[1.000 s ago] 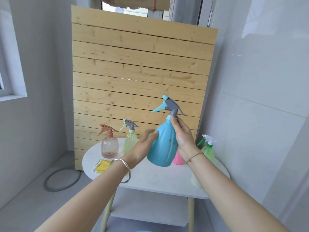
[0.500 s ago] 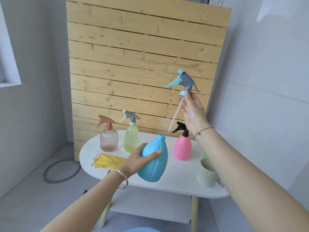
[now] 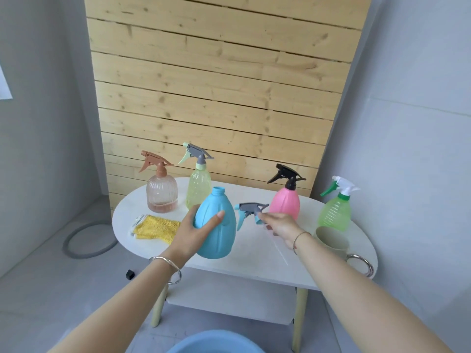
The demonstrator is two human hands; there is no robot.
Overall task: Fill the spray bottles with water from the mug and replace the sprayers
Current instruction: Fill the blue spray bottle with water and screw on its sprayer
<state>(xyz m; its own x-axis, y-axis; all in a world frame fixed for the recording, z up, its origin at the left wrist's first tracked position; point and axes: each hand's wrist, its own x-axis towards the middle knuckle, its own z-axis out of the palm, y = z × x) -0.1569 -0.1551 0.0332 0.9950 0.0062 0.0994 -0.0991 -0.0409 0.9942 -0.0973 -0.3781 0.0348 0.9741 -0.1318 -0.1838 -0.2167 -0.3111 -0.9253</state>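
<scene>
I am gripping the blue bottle (image 3: 216, 230) with my left hand (image 3: 195, 234), fingers and thumb wrapping its belly. It is tilting a little over the table's front edge, neck open. My right hand (image 3: 280, 225) is pinching the sprayer (image 3: 251, 210) by its collar, low over the table (image 3: 254, 266) between the blue bottle and the pink bottle (image 3: 284, 203), its tube trailing along the top. I judge this as the uncapping step ending: the sprayer is being parked and filling is not yet begun.

Next I am going to need that hand free for the mug (image 3: 331, 244), which is sitting just beside my right wrist at the table's right end. The neck is narrow, so the pour is calling for a steady, upright bottle.

The table is white and oval, carrying a brown bottle (image 3: 161, 193), a yellow bottle (image 3: 198, 189), a green bottle (image 3: 335, 212) — all capped — and a yellow cloth (image 3: 155, 226). A shelf (image 3: 229, 296) is sitting beneath, a slatted wood panel (image 3: 216, 98) is leaning behind, a hose (image 3: 86, 240) is coiling on the grey floor, and a blue basin (image 3: 216, 345) is showing at the bottom edge.
</scene>
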